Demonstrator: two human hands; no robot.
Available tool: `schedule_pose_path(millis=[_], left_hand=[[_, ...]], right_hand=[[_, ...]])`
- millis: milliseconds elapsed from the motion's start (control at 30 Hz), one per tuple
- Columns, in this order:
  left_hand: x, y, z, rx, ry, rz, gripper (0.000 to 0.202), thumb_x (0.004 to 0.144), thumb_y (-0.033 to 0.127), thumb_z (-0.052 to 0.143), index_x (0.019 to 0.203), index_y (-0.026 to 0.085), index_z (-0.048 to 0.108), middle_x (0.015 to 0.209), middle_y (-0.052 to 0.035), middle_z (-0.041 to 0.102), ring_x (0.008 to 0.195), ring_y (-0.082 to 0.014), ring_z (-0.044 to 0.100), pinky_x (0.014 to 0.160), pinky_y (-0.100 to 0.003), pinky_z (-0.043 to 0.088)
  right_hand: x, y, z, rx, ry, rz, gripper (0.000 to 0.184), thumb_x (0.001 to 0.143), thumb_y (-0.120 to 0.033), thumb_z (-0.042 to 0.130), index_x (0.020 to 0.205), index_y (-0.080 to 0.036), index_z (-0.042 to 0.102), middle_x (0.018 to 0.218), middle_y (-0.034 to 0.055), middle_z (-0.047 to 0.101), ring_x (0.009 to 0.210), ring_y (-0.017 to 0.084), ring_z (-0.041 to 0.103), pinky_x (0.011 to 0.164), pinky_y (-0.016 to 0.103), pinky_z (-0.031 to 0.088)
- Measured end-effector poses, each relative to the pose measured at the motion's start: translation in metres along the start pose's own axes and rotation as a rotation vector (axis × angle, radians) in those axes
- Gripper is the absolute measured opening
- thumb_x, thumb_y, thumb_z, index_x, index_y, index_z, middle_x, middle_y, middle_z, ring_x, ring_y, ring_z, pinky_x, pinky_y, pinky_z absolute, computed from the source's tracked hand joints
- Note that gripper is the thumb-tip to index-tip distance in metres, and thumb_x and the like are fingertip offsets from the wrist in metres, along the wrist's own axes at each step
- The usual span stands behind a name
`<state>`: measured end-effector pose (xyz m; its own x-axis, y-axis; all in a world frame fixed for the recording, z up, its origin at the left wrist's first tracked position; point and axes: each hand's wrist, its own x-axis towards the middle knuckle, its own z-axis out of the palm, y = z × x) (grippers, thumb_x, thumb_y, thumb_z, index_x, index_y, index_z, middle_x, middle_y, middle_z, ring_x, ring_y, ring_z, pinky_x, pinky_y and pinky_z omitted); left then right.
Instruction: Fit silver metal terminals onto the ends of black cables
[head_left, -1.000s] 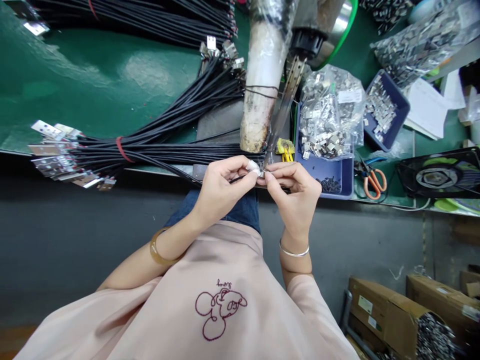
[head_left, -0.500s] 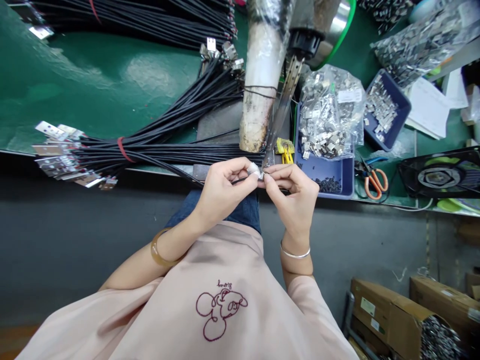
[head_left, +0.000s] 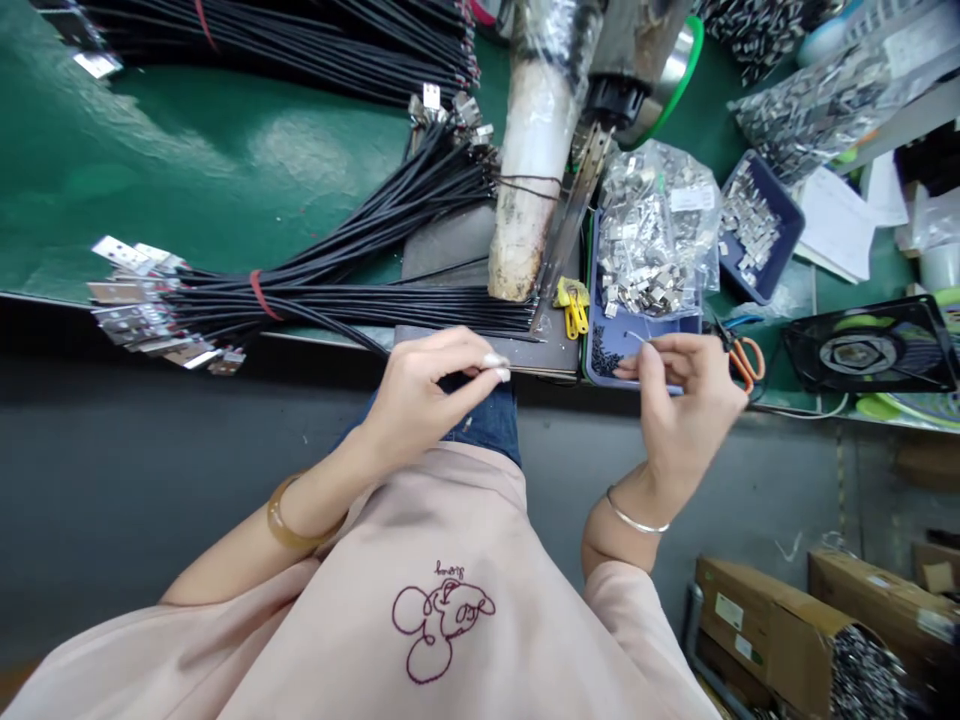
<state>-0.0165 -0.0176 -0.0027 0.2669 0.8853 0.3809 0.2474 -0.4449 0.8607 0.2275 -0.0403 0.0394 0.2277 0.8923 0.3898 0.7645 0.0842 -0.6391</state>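
My left hand point(head_left: 424, 390) hovers at the bench's front edge with its fingers pinched together on the end of a black cable point(head_left: 457, 383), a taped fingertip showing. My right hand point(head_left: 686, 395) is off to the right over the blue tray point(head_left: 637, 355), thumb and fingers pinched on something small that I cannot make out. A bundle of black cables point(head_left: 337, 300), tied with a red band, lies across the green bench with metal terminals point(head_left: 142, 300) at its left end.
A plastic-wrapped machine column point(head_left: 536, 150) stands behind the hands. A bag of metal clips point(head_left: 656, 235) lies in the blue tray, with a second blue tray point(head_left: 757, 225) beside it. Orange-handled pliers point(head_left: 739, 355) and a black fan point(head_left: 870, 350) lie right. Cardboard boxes point(head_left: 772, 620) sit below.
My hands were pinched together at the centre; my right hand has moved away right to the blue tray. The left hand stays put and keeps its pinch.
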Motion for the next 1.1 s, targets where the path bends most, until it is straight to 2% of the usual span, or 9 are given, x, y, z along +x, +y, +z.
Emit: schedule_pose_path(millis=[33,167,300,467,667,767,867,967,1100], left_hand=[[0.004,-0.004,0.0,0.136,0.061,0.084,0.013,0.092,0.016,0.064,0.084,0.015,0.074,0.088,-0.0064,0.075,0.08,-0.0169,0.067,0.079,-0.033,0.053],[0.021,-0.018,0.004,0.582,-0.064,0.169,0.02,0.095,0.017,0.055,0.084,0.015,0.072,0.093,-0.0124,0.069,0.09,-0.0275,0.06,0.079,-0.043,0.049],[0.026,-0.018,0.008,0.694,-0.143,0.172,0.025,0.097,0.015,0.047,0.084,0.014,0.068,0.095,-0.0153,0.067,0.091,-0.0302,0.057,0.079,-0.044,0.046],[0.018,0.002,-0.012,0.419,-0.162,0.148,0.018,0.096,0.017,0.049,0.091,0.015,0.067,0.086,-0.0096,0.07,0.088,-0.0255,0.059,0.081,-0.038,0.045],[0.019,0.02,-0.027,-0.21,-0.699,0.063,0.014,0.088,0.014,0.064,0.084,0.02,0.076,0.075,-0.0015,0.074,0.066,-0.013,0.064,0.066,-0.024,0.045],[0.02,0.015,-0.014,-0.404,-0.533,-0.21,0.015,0.088,0.018,0.061,0.079,0.016,0.073,0.06,-0.0006,0.068,0.052,-0.0108,0.059,0.055,-0.021,0.044],[0.021,0.011,-0.001,-0.585,-0.283,-0.427,0.009,0.085,0.022,0.065,0.08,0.014,0.067,0.053,0.0013,0.063,0.047,-0.0092,0.056,0.053,-0.02,0.046],[0.021,0.01,0.005,-0.619,-0.193,-0.494,0.009,0.08,0.021,0.069,0.078,0.014,0.064,0.054,0.0017,0.061,0.048,-0.0075,0.054,0.052,-0.018,0.046],[0.02,0.01,0.009,-0.577,-0.17,-0.503,0.01,0.078,0.021,0.072,0.075,0.014,0.065,0.057,0.0025,0.056,0.049,-0.0062,0.049,0.049,-0.017,0.041]], right_hand=[[0.008,0.011,0.001,-0.071,-0.051,-0.01,0.01,0.091,-0.032,0.064,0.087,-0.024,0.059,0.072,-0.0024,0.068,0.06,0.014,0.068,0.062,0.029,0.056],[0.039,0.041,0.014,-0.221,-0.188,-0.152,0.009,0.087,-0.024,0.063,0.079,-0.023,0.059,0.091,0.0025,0.076,0.081,0.019,0.07,0.077,0.033,0.056],[0.052,0.046,0.02,-0.249,-0.326,-0.208,0.009,0.082,-0.017,0.06,0.077,-0.023,0.058,0.107,0.0063,0.077,0.091,0.021,0.07,0.083,0.036,0.055],[0.049,0.049,0.013,-0.38,-0.317,-0.228,0.009,0.082,-0.015,0.057,0.076,-0.022,0.057,0.089,0.0047,0.073,0.074,0.018,0.065,0.074,0.033,0.051],[0.032,0.034,0.01,-0.121,0.034,-0.108,0.014,0.085,-0.026,0.066,0.075,-0.022,0.057,0.078,0.0003,0.07,0.063,0.013,0.061,0.06,0.028,0.051],[0.008,0.004,0.015,0.187,0.05,-0.031,0.019,0.086,-0.029,0.069,0.077,-0.022,0.054,0.085,-0.0009,0.07,0.053,0.008,0.059,0.049,0.024,0.05],[-0.016,-0.022,0.027,0.288,0.041,-0.047,0.014,0.087,-0.027,0.071,0.079,-0.022,0.061,0.089,0.0002,0.07,0.071,0.013,0.072,0.064,0.028,0.061],[-0.028,-0.032,0.04,0.312,-0.01,-0.098,0.004,0.089,-0.024,0.069,0.085,-0.023,0.07,0.095,0.0027,0.073,0.087,0.016,0.073,0.075,0.032,0.064],[-0.026,-0.027,0.052,0.417,-0.172,-0.021,0.005,0.09,-0.025,0.068,0.087,-0.024,0.072,0.1,0.0034,0.074,0.093,0.016,0.073,0.077,0.031,0.065]])
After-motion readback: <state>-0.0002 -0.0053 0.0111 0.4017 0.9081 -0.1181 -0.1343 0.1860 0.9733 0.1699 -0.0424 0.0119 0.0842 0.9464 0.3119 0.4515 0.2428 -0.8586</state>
